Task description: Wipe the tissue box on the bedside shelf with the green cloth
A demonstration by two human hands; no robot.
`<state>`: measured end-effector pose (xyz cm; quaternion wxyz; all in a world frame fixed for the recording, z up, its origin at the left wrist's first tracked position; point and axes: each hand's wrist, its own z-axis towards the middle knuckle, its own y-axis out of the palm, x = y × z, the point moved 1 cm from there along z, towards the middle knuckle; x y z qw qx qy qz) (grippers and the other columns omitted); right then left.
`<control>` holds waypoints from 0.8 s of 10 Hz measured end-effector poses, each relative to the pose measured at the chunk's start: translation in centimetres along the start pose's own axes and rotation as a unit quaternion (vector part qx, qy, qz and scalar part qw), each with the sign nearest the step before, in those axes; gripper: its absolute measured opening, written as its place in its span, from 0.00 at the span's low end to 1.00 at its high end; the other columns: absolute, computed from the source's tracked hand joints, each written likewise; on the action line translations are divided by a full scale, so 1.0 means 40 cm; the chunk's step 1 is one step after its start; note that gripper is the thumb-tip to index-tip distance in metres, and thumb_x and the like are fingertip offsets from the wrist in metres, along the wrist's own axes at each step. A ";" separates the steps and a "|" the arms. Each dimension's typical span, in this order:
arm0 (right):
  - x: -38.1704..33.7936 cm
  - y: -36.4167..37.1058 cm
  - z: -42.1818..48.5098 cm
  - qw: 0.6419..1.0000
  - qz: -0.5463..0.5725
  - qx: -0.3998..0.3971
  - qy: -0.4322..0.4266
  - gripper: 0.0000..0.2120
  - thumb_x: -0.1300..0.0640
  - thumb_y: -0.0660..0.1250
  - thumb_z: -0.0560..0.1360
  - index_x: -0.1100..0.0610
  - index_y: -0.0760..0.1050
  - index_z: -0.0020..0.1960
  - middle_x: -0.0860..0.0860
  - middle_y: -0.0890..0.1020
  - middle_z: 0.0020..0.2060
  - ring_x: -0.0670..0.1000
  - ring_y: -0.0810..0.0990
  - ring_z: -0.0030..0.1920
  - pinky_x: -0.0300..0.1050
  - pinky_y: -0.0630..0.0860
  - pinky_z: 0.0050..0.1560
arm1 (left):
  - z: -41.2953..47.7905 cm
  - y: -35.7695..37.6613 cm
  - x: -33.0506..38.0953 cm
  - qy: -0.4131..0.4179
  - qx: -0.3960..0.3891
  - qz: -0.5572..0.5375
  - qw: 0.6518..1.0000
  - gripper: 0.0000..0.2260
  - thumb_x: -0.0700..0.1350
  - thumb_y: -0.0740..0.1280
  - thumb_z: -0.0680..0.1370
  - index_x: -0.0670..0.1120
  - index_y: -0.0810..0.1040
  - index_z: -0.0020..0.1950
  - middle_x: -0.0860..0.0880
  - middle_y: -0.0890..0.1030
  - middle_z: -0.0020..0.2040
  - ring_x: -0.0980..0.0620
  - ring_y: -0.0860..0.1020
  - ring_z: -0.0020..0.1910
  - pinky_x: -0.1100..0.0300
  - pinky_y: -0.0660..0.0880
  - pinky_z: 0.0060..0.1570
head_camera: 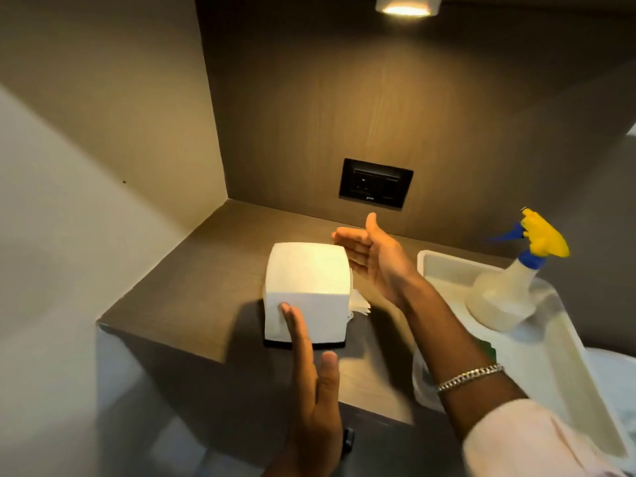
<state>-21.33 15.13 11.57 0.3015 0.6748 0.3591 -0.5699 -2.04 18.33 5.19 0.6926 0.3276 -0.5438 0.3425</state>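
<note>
Both hands flat and spread, holding nothing: left hand [309,383] touching tissue box [307,290] front, right hand [375,261] hovering beside it. Risk: box sliding off shelf [192,270] edge.

tissue box [307,290]: plain white on every side that shows, no print or logo that I can read

socket [375,183]: there's a tiny pale mark on the lower edge of the black plate, probably a brand, but it's way too small and blurry to make out

spray bottle [509,287]: clear body, yellow and blue head, no label visible on it

tray [426,261]: blank white, nothing written

bracelet [469,376]: just chain links, no engraving I can see

overall: no legible text, numbers or signs anywhere in this shot
</note>
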 end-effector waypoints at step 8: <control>0.076 0.174 -0.283 0.981 0.159 0.070 -0.087 0.31 0.18 0.49 0.58 0.24 0.64 0.59 0.19 0.74 0.52 0.25 0.74 0.54 0.28 0.74 0.52 | 0.279 -0.115 0.011 -0.080 -0.198 -0.036 0.976 0.34 0.69 0.45 0.73 0.55 0.58 0.75 0.50 0.66 0.75 0.50 0.68 0.72 0.51 0.66 0.70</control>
